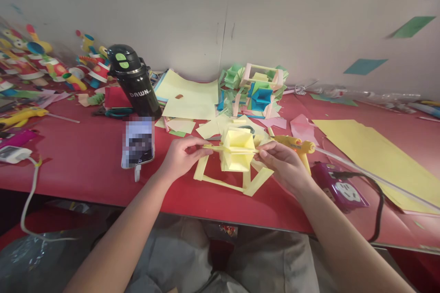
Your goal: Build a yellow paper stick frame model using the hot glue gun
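A pale yellow folded-paper wheel (238,150) with open box-like pockets is held up between my two hands, over the table. My left hand (184,155) pinches the left end of the thin yellow paper rod running out of the wheel. On the other side, my right hand (283,162) has its thumb and fingers closed on the rod's right end. Below the wheel, a yellow paper frame (223,184) made of folded strips rests on the red table (192,203). Parts of the frame are hidden behind the wheel and my fingers.
A yellow glue gun (292,143) lies just beyond my right hand, near a purple power socket (338,187) with a black cord. Yellow sheets (371,155) cover the right side. A phone (138,142) and black bottle (134,80) stand left. Finished paper models (254,84) sit behind.
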Motion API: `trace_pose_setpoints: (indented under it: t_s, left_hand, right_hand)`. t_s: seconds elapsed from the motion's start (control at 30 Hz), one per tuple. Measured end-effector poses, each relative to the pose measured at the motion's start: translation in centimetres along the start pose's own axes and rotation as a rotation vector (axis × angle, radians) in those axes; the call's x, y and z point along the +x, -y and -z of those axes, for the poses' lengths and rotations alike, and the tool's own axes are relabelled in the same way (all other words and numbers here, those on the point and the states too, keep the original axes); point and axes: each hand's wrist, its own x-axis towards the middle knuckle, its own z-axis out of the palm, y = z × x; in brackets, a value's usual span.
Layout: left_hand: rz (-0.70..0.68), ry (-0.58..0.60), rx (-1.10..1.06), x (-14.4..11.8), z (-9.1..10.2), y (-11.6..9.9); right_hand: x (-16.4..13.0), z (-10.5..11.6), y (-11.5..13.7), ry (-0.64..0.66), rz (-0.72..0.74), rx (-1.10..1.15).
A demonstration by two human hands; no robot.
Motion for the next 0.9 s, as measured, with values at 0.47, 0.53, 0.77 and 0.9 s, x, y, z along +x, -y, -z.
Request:
trace_pose_setpoints:
  t_s: [0.47,0.53,0.77,0.9]
  left_hand:
    - [-0.105,-0.111,0.139,-0.16,-0.19,0.46]
    - [-0.119,-0.115,0.144,-0.16,-0.21,0.44]
    - [-0.107,-0.095,0.107,-0.10,-0.23,0.37]
    - [-0.080,-0.085,0.074,-0.11,-0.27,0.31]
  right_hand:
    - [-0.13,0.11,-0.54,-0.024,0.050,-0.047]
    - [-0.13,0.13,-0.58,-0.035,0.061,-0.069]
    - [-0.18,0.13,-0.55,-0.025,0.060,-0.053]
    - [-0.17,0.15,-0.61,-0.007,0.047,-0.015]
